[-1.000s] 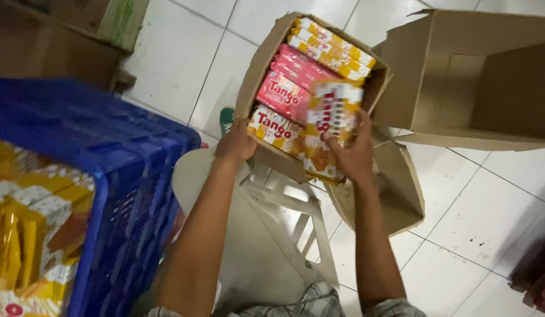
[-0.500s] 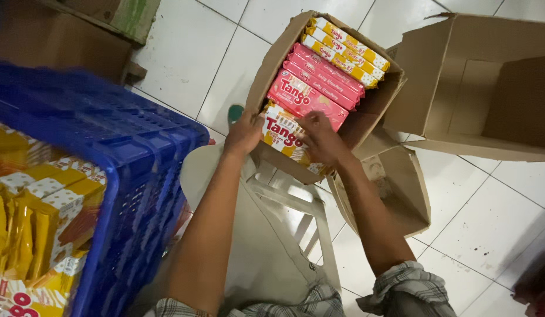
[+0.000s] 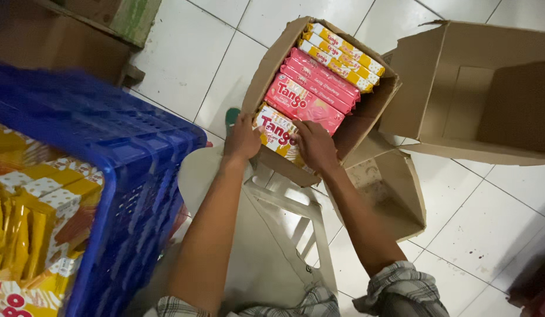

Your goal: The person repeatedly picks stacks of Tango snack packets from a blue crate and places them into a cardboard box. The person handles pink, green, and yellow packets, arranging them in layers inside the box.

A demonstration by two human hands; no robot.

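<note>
An open cardboard box (image 3: 266,76) rests tilted on a white plastic stool (image 3: 284,205). Inside it lie yellow snack packs (image 3: 343,53) at the far end, pink snack packs (image 3: 310,94) in the middle and one yellow-and-white pack (image 3: 277,132) at the near end. My left hand (image 3: 242,140) grips the box's near left edge next to that pack. Fingers down, my right hand (image 3: 315,147) presses on the pack's right end inside the box.
A blue plastic crate (image 3: 125,170) holding several yellow snack packs (image 3: 31,217) stands at the left. An empty open cardboard box (image 3: 489,88) lies at the right on the white tiled floor (image 3: 184,64). More cardboard boxes (image 3: 61,35) sit at the top left.
One second ago my right hand held a yellow pack upright over the box. That pack now lies flat in the near end, with both hands lowered onto it and the box edge.
</note>
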